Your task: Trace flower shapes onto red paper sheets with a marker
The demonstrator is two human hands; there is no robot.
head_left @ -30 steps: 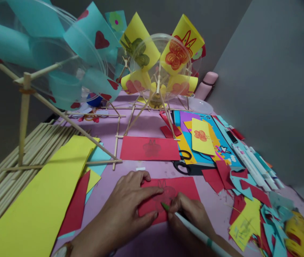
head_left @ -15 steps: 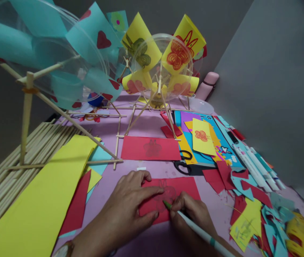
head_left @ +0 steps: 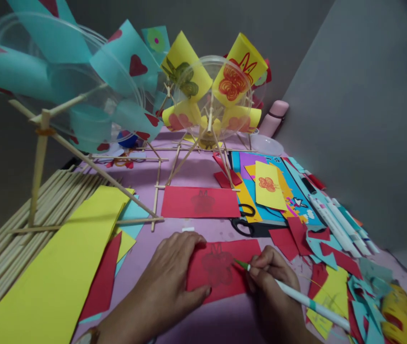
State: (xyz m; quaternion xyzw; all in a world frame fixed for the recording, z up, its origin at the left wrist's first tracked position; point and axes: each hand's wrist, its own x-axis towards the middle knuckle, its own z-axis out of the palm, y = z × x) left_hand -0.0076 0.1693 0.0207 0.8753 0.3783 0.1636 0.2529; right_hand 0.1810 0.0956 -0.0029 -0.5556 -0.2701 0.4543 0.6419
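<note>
A red paper strip point(head_left: 225, 282) lies before me with a dark butterfly drawing point(head_left: 216, 265) on it. My left hand point(head_left: 178, 274) rests over its left edge, fingers stretched out, thumb on the paper. Pinched in my right hand point(head_left: 273, 282) is a white marker point(head_left: 318, 310) with a green tip, which is at the right side of the drawing. I cannot tell if the tip touches the paper. Just beyond, a second red strip point(head_left: 178, 203) bears a similar dark butterfly. A small white piece point(head_left: 188, 229) lies between the two strips.
Wheel models of sticks, clear discs and cyan paper point(head_left: 117, 62) or yellow paper point(head_left: 239, 67) stand behind. Yellow sheets point(head_left: 56, 258) and wooden sticks point(head_left: 45, 205) lie left. Scissors point(head_left: 242, 227), paper scraps point(head_left: 332, 291), markers point(head_left: 335, 229) and a pink bottle point(head_left: 274, 119) are right.
My right hand and the marker have moved right, from the middle of the butterfly to its right side. My left fingers have drawn back left, off the drawing. The view has shifted slightly.
</note>
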